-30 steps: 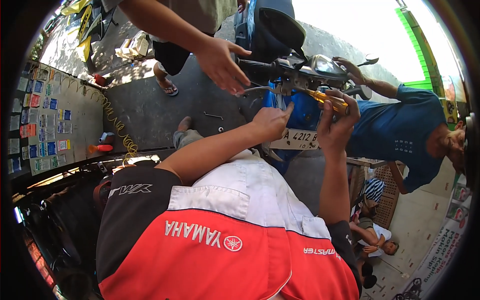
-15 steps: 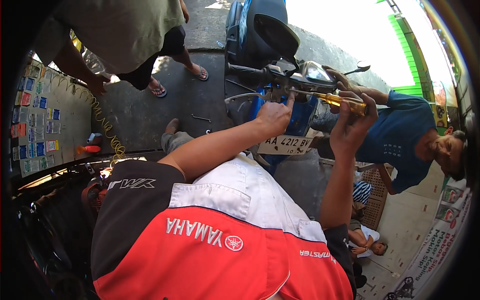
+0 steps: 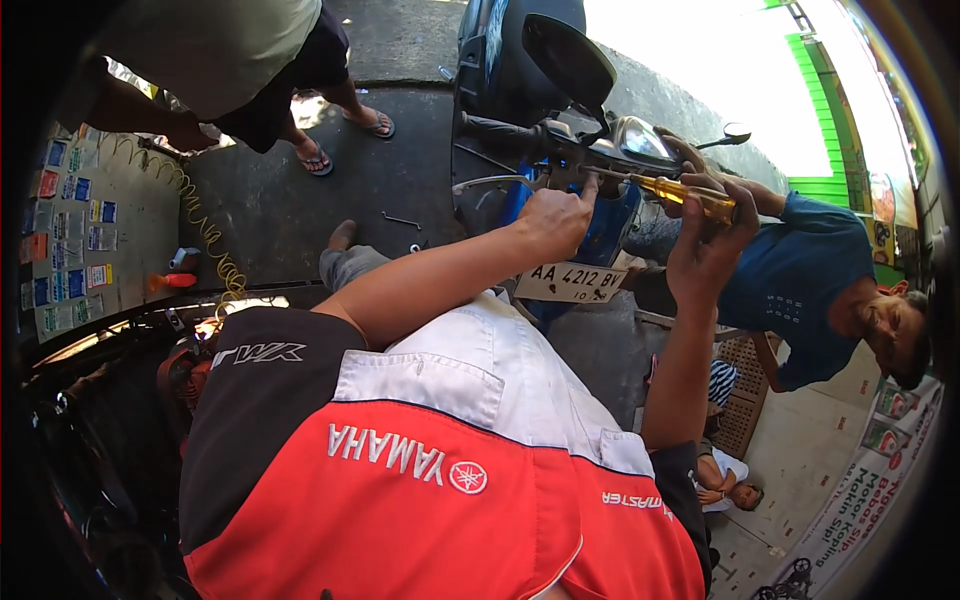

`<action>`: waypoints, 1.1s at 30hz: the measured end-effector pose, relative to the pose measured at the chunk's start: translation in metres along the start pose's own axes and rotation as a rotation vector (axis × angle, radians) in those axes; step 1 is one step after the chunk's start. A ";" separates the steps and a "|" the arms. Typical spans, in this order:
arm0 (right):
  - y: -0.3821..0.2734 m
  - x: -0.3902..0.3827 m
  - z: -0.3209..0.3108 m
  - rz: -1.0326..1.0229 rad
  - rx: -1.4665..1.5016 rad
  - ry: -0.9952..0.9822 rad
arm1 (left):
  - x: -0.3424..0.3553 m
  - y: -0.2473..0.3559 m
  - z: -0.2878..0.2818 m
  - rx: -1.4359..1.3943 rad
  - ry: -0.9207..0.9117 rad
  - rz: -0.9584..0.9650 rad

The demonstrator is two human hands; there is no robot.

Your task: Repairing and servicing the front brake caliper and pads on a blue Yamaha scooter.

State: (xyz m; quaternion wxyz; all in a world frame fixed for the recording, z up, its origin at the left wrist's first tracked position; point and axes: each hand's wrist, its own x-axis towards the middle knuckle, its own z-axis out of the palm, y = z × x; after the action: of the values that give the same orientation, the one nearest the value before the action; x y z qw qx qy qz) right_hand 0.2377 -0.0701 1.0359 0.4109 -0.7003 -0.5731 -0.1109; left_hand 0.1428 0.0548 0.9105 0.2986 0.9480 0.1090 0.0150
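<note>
At the far left a coiled yellow air hose [image 3: 205, 235] lay on the concrete, well apart from the work. The left hand [image 3: 553, 218] was closed loosely at the blue motorbike's handlebar [image 3: 510, 132], its index finger stretched up onto the switch housing [image 3: 570, 172] just right of the black grip; whether it pinched a small part there could not be told. The screwdriver [image 3: 660, 185] lay nearly level, its long axis running left to right: the steel tip met the housing right beside that index finger, and the amber handle reached rightward into the right hand [image 3: 708, 240], whose fingers were wrapped firmly round it. So the fastening point sat to the left of the right hand's grip, in line with the shaft, and the left hand was the nearer one. Further right a crouching person in a blue shirt [image 3: 800, 275] watched from behind the headlight [image 3: 640, 138].
</note>
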 end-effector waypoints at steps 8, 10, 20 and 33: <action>0.010 -0.009 -0.010 -0.059 -0.010 0.001 | -0.003 -0.008 -0.001 -0.043 0.028 0.040; 0.009 -0.009 -0.010 -0.049 -0.002 -0.004 | -0.003 -0.009 -0.001 -0.036 0.035 0.049; 0.009 -0.005 -0.010 -0.057 -0.028 0.012 | -0.004 -0.012 -0.008 -0.019 0.037 0.054; 0.004 0.006 -0.010 -0.002 -0.041 -0.050 | -0.006 -0.017 -0.008 -0.045 0.045 0.051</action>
State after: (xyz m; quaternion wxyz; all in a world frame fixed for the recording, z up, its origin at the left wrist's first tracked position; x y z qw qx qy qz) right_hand 0.2468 -0.0729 1.0443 0.3821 -0.7105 -0.5814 -0.1054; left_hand 0.1326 0.0721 0.9075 0.3170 0.9429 0.0912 0.0464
